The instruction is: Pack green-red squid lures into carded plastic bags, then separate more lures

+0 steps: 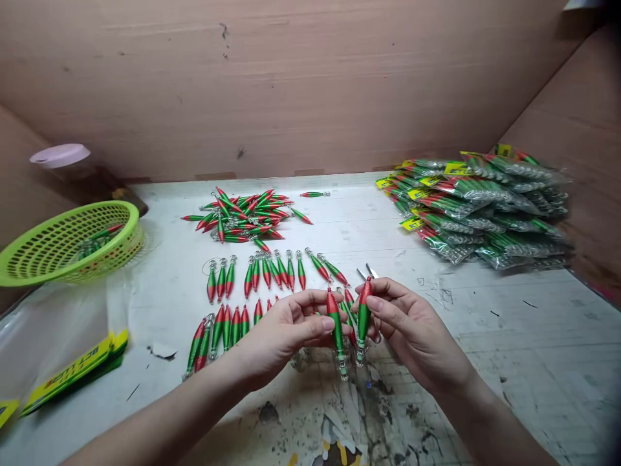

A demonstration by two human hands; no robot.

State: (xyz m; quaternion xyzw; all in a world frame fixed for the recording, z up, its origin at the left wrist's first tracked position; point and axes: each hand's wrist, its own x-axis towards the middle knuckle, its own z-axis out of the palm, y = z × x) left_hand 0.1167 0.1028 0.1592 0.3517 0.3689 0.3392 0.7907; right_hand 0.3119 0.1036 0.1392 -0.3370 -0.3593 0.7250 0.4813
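Between the thumb and fingers of my left hand hangs a red and green fishing lure, red tip up and its clear hook end down. My right hand pinches a second lure upright close beside it. Another lure shows partly behind these two. Beyond my hands, a row of lures lies on the white work surface. Nearer, a second row of lures is partly hidden by my left hand and forearm.
A loose pile of lures lies at the back. Filled clear bags are stacked at the right. A green basket, a lidded jar and flat bags with yellow labels are at the left. Metal tips, perhaps scissors, show behind my right hand.
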